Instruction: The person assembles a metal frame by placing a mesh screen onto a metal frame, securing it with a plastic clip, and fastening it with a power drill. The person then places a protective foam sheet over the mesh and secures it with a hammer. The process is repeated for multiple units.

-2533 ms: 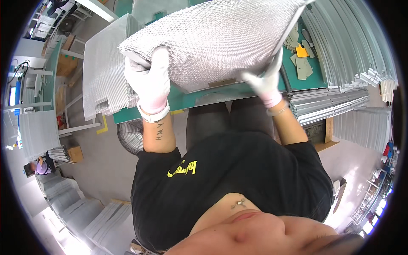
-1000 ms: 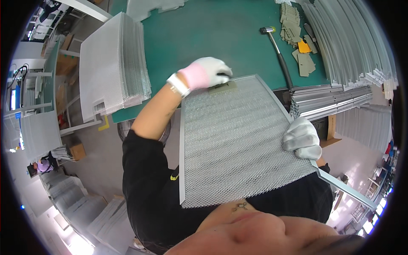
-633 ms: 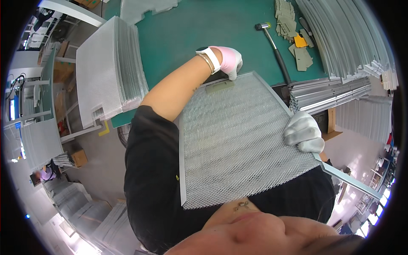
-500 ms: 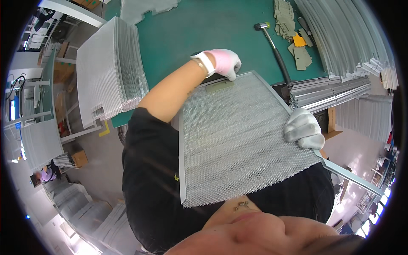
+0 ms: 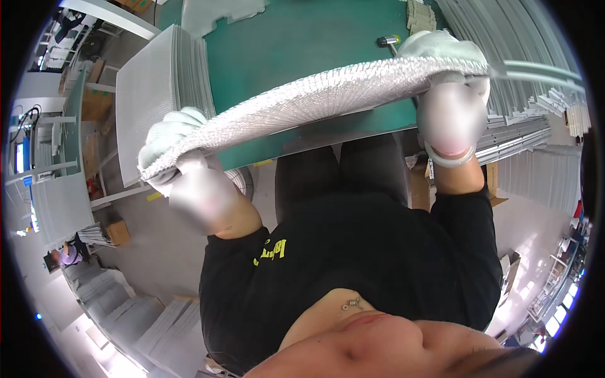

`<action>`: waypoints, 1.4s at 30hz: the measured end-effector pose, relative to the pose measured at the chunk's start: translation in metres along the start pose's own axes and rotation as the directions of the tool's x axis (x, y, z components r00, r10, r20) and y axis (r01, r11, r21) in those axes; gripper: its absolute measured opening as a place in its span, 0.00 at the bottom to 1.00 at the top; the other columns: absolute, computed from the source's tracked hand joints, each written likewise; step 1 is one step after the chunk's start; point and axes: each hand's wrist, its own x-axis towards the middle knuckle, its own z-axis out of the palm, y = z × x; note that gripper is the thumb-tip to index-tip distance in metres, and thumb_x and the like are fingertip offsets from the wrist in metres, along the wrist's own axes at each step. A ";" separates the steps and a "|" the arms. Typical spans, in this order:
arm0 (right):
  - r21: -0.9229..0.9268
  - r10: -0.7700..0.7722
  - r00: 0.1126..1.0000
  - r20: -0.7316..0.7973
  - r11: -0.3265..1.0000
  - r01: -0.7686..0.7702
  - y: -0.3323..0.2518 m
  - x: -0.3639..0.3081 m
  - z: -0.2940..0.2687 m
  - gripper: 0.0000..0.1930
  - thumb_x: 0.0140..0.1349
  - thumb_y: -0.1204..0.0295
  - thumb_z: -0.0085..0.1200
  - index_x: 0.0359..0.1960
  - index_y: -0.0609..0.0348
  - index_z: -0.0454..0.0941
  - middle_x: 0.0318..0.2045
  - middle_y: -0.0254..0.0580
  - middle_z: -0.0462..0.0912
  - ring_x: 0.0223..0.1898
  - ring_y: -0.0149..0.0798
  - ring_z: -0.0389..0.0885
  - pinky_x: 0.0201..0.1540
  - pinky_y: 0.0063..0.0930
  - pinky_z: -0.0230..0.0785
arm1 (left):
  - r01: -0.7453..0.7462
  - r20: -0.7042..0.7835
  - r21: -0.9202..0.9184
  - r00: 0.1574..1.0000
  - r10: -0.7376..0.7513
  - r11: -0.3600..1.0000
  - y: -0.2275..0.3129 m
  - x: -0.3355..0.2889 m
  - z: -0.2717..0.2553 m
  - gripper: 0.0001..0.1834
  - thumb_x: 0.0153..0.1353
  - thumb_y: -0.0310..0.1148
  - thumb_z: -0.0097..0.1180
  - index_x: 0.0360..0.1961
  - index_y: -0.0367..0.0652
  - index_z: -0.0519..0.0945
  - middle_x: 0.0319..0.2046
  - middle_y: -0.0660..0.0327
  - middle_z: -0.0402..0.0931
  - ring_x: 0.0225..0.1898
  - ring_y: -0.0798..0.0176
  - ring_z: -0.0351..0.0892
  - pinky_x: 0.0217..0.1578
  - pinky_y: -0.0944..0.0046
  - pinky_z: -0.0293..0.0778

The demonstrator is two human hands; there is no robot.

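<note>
A silvery metal mesh panel (image 5: 315, 91) spans between my gloved hands, bowed and seen nearly edge-on above the green bench. My left hand (image 5: 173, 142) is closed round its left end, next to the mesh stack. At the far right end, my right hand (image 5: 444, 53) grips it with fingers over the top edge. A pale metal strip (image 5: 545, 70) stretches rightward from beside that hand, smeared by motion; whether it joins the panel I cannot tell. The wrists are partly blurred.
A stack of mesh sheets (image 5: 148, 101) stands at the left of the green bench (image 5: 271, 38). A mallet (image 5: 387, 41) and flat grey-beige pieces (image 5: 420, 17) lie beyond my right hand. Stacked metal panels (image 5: 523, 38) and bundled rails (image 5: 513, 142) occupy the right.
The framed mesh panel that leaned flat toward my chest is now up and away, seen edge-on. My left hand moved left and nearer; my right hand moved farther forward.
</note>
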 end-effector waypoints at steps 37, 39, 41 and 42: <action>-0.250 0.011 0.415 0.910 0.813 0.525 -0.094 0.118 0.018 0.19 0.55 0.77 0.60 0.51 0.55 0.79 0.34 0.46 0.79 0.36 0.51 0.79 0.43 0.41 0.73 | 0.355 0.312 -0.069 0.895 -0.318 0.932 0.012 0.033 -0.003 0.07 0.60 0.21 0.61 0.39 0.37 0.79 0.33 0.65 0.77 0.32 0.74 0.74 0.34 0.73 0.71; -0.298 0.068 0.430 0.900 0.818 0.493 -0.093 0.114 0.029 0.20 0.56 0.76 0.59 0.52 0.54 0.79 0.35 0.47 0.79 0.37 0.52 0.79 0.44 0.41 0.73 | 0.349 0.274 -0.132 0.912 -0.305 0.928 0.015 0.028 0.003 0.08 0.60 0.20 0.62 0.40 0.37 0.78 0.33 0.64 0.77 0.34 0.74 0.74 0.36 0.73 0.72; -0.353 0.101 0.466 0.879 0.795 0.493 -0.094 0.109 0.039 0.20 0.56 0.76 0.59 0.53 0.54 0.79 0.36 0.47 0.79 0.39 0.52 0.80 0.45 0.41 0.73 | 0.259 0.212 -0.131 0.950 -0.228 0.957 0.008 0.024 0.000 0.13 0.57 0.18 0.64 0.42 0.37 0.78 0.37 0.62 0.77 0.37 0.72 0.76 0.38 0.72 0.73; -0.355 0.077 0.494 0.866 0.791 0.498 -0.093 0.107 0.044 0.21 0.57 0.76 0.59 0.54 0.54 0.79 0.36 0.48 0.79 0.40 0.52 0.80 0.45 0.41 0.74 | 0.199 0.149 -0.169 0.973 -0.174 0.965 0.006 0.021 0.004 0.14 0.56 0.18 0.65 0.43 0.38 0.77 0.38 0.62 0.76 0.38 0.72 0.76 0.38 0.72 0.74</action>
